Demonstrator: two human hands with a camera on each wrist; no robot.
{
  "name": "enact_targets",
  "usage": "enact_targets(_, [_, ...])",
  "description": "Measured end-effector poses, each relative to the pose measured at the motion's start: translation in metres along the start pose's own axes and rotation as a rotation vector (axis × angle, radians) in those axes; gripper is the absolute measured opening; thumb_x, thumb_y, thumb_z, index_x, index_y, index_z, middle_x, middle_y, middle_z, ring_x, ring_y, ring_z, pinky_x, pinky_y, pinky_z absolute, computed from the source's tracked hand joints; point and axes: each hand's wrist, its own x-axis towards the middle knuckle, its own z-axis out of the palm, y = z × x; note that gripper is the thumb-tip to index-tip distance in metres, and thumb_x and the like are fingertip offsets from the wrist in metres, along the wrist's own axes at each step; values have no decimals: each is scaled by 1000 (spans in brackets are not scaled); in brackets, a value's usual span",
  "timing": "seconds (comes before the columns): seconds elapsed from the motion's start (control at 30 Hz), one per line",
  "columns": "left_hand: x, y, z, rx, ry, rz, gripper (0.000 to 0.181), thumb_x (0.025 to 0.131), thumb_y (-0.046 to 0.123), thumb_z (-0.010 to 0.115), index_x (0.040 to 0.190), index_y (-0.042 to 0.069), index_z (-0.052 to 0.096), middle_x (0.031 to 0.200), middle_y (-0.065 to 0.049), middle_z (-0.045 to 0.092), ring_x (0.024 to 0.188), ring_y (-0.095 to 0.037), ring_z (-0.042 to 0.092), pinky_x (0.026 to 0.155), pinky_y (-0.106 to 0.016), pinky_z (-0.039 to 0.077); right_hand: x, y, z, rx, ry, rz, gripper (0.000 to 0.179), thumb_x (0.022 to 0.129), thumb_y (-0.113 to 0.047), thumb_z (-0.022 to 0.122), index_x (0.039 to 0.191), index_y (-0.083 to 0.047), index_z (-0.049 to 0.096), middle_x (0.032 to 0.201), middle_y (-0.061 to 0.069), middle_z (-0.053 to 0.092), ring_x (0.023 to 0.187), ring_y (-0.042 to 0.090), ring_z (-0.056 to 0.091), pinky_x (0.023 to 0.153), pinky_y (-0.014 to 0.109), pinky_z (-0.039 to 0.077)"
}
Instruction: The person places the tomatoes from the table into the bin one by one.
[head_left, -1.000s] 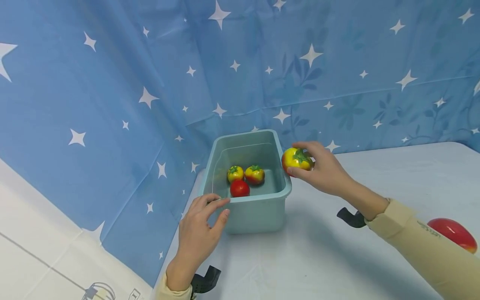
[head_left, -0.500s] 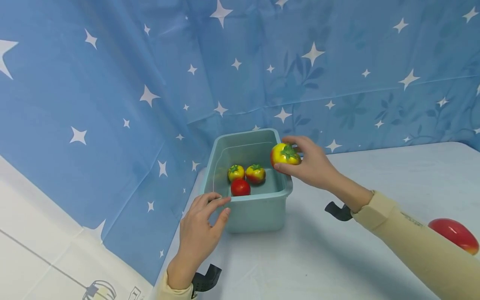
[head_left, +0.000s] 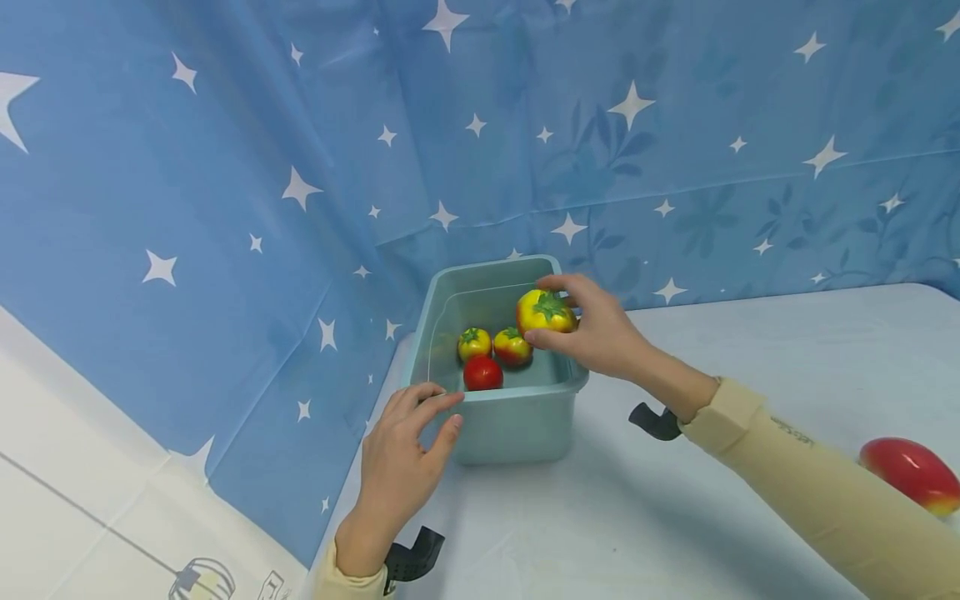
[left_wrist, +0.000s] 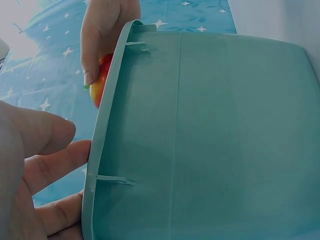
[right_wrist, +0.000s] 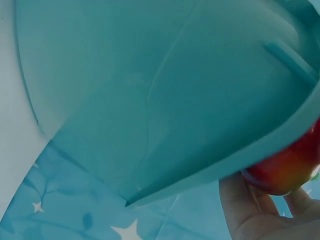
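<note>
In the head view my right hand (head_left: 596, 329) holds a yellow-and-red toy tomato (head_left: 543, 312) with green leaves, thumb and fingers round it, over the right side of a teal plastic bin (head_left: 513, 429). Two similar tomatoes, one left (head_left: 474, 343) and one right (head_left: 513, 346), lie inside with a round red toy fruit (head_left: 482, 373). My left hand (head_left: 401, 458) touches the bin's near left rim with its fingertips, thumb apart. In the left wrist view, the bin wall (left_wrist: 225, 130) hides the inside. The held tomato (right_wrist: 285, 170) shows past the rim in the right wrist view.
A red toy mango (head_left: 911, 473) with a yellowish tip lies on the white table (head_left: 600, 533) at the far right. A blue curtain with white stars (head_left: 525, 125) hangs close behind and to the left of the bin.
My right hand has moved left with the tomato, from beside the bin's right rim to over its inside. The left hand stays at the rim.
</note>
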Motion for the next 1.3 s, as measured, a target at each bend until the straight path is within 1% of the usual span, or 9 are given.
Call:
enact_targets(0.23, [0, 0, 0, 2, 5, 5, 24, 93, 27, 68, 116, 28, 73, 116, 7, 61, 111, -12, 55, 46, -20, 36, 3, -1, 13, 5, -71, -38, 66, 83, -36, 78, 139, -15, 49, 128, 5, 56, 107, 24, 57, 84, 39, 55])
enact_targets(0.33, [0, 0, 0, 4, 7, 7, 24, 92, 27, 68, 115, 27, 73, 116, 7, 61, 111, -12, 55, 48, -21, 38, 4, -3, 18, -10, -117, -52, 66, 82, -36, 78, 138, -14, 51, 127, 5, 59, 104, 23, 60, 84, 38, 55])
enact_targets(0.5, [0, 0, 0, 12, 8, 9, 24, 92, 27, 69, 116, 28, 73, 116, 7, 61, 111, -12, 55, 51, -21, 41, 4, -8, 27, -115, -217, -70, 66, 82, -42, 77, 137, -14, 53, 129, 3, 58, 104, 20, 59, 84, 35, 55])
enact_targets(0.67, [1, 0, -1, 15, 8, 11, 24, 92, 27, 69, 116, 28, 73, 116, 6, 61, 111, -12, 55, 52, -22, 43, 5, -12, 31, -242, -292, -95, 64, 82, -47, 76, 134, -13, 57, 123, 1, 62, 100, 17, 59, 81, 33, 54])
enact_targets(0.87, [0, 0, -1, 19, 9, 7, 24, 92, 27, 69, 116, 27, 73, 116, 7, 61, 111, -13, 56, 53, -23, 43, 7, -14, 31, -300, -378, -71, 66, 85, -52, 71, 137, -15, 55, 122, 2, 64, 101, 17, 60, 83, 36, 52])
enact_targets(1.0, [-1, 0, 0, 15, 6, 7, 24, 92, 27, 69, 116, 27, 73, 116, 7, 61, 111, -12, 55, 53, -23, 43, 7, -13, 30, -299, -404, -56, 69, 85, -55, 69, 139, -15, 53, 124, 3, 64, 108, 20, 61, 88, 40, 52])
enact_targets(1.13, [-1, -1, 1, 14, 8, 8, 24, 92, 27, 69, 116, 28, 73, 116, 8, 61, 111, -11, 55, 55, -24, 45, 6, -13, 30, -282, -413, -58, 68, 85, -55, 69, 139, -15, 53, 123, 2, 65, 111, 21, 62, 90, 42, 52])
enact_targets(1.23, [-1, 0, 1, 12, 7, 8, 24, 92, 27, 69, 116, 28, 73, 116, 8, 61, 112, -12, 55, 56, -25, 46, 5, -11, 30, -266, -398, -69, 67, 86, -53, 69, 138, -14, 54, 120, 1, 66, 109, 20, 62, 88, 40, 53])
enact_targets(1.3, [-1, 0, 0, 11, 6, 9, 24, 92, 27, 69, 116, 27, 73, 117, 8, 61, 113, -12, 55, 57, -26, 47, 4, -11, 29, -248, -371, -77, 63, 87, -50, 70, 136, -14, 56, 118, 1, 67, 107, 21, 63, 86, 38, 54])
